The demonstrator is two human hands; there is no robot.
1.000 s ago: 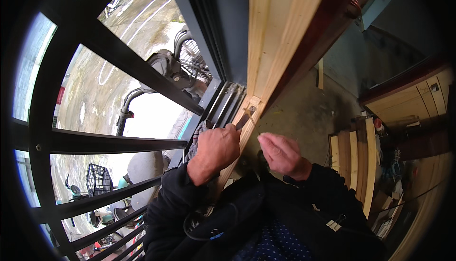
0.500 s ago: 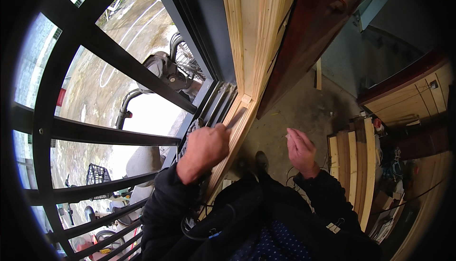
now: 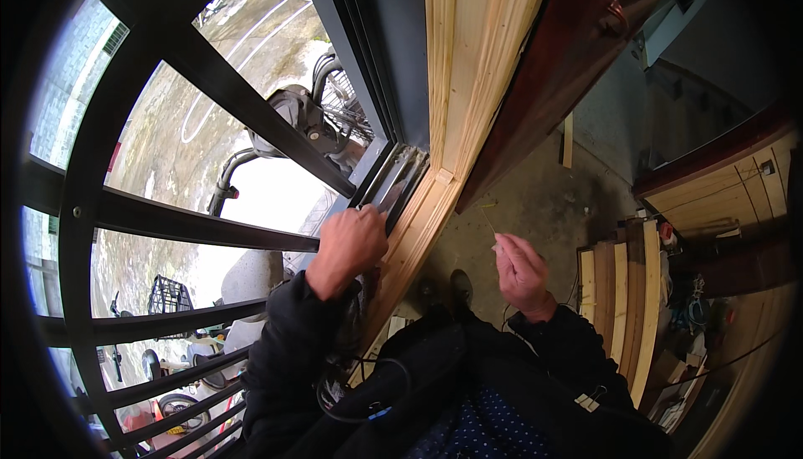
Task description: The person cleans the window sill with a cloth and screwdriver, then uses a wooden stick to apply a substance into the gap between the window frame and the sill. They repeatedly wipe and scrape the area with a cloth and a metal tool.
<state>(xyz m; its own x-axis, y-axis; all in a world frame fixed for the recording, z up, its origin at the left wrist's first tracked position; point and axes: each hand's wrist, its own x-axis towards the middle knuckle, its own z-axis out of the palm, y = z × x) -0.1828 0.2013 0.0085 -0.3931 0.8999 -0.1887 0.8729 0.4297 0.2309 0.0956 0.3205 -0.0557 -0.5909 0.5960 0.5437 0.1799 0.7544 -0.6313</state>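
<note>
My left hand point(image 3: 347, 242) is closed in a fist round a tool with a flat grey blade point(image 3: 393, 195); its handle is hidden in the fist. The blade points up over the dark metal window track, left of the pale wooden sill point(image 3: 416, 225). A small wood piece point(image 3: 444, 176) sits at the corner where the sill meets the upright wooden trim point(image 3: 458, 116). Over the floor, my right hand point(image 3: 520, 271) has thumb and fingers pinched together. A thin pale sliver point(image 3: 490, 221) appears to stick out from its fingertips; its kind is unclear.
Black window bars point(image 3: 192, 223) fill the left, with a parked scooter point(image 3: 293, 120) outside. A dark red door point(image 3: 577, 58) stands right of the trim. Several wooden boards point(image 3: 623, 292) lean at the right, beside cluttered tools point(image 3: 696, 304).
My left hand has moved left, taking the blade from the wooden sill to over the metal track. My right hand has shifted slightly left, and the thin sliver now shows at its fingertips.
</note>
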